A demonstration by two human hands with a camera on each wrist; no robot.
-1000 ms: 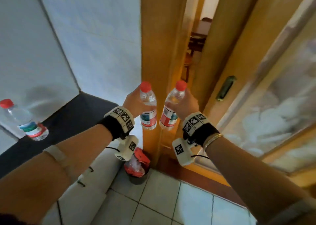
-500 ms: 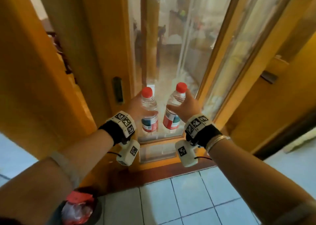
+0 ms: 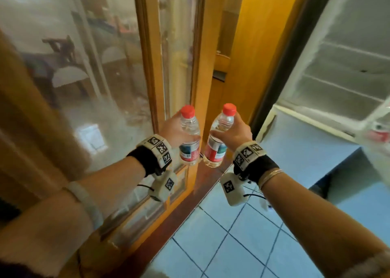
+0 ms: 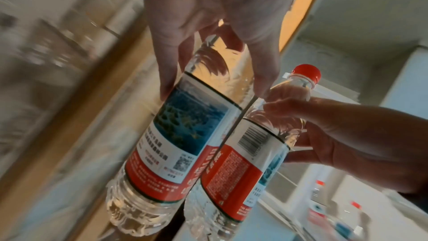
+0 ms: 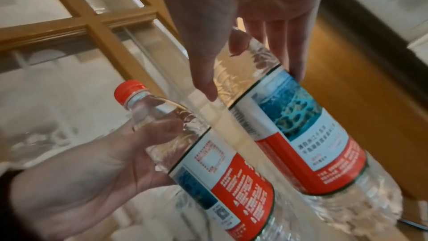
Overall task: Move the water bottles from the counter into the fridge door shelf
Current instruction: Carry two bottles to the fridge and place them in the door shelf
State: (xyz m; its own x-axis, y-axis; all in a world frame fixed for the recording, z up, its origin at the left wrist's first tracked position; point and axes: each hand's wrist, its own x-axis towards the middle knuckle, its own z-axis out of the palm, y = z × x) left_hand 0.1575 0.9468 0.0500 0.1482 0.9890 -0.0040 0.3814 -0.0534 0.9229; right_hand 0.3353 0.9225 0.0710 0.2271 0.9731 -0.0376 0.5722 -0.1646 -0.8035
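I carry two clear water bottles with red caps and red, white and blue labels, upright and side by side at chest height. My left hand [image 3: 175, 130] grips the left bottle [image 3: 189, 138] around its upper body, seen close in the left wrist view [image 4: 185, 135]. My right hand [image 3: 234, 133] grips the right bottle [image 3: 217, 142], seen close in the right wrist view [image 5: 298, 135]. The open fridge [image 3: 346, 66] with white wire shelves stands at the upper right. At the far right edge its door shelf [image 3: 377, 130] shows blurred, with red-labelled bottles in it.
A wooden-framed glass door [image 3: 168, 66] fills the left and middle, straight ahead of the bottles. A yellow wooden panel [image 3: 253, 45] stands between it and the fridge. Pale blue floor tiles [image 3: 242, 235] lie below. The fridge's lower white compartment [image 3: 306, 147] juts out at right.
The view has swung right: the counter and its bottle left the frame, then the glass door slid left and the open fridge came in at right. Both hands kept their bottles.
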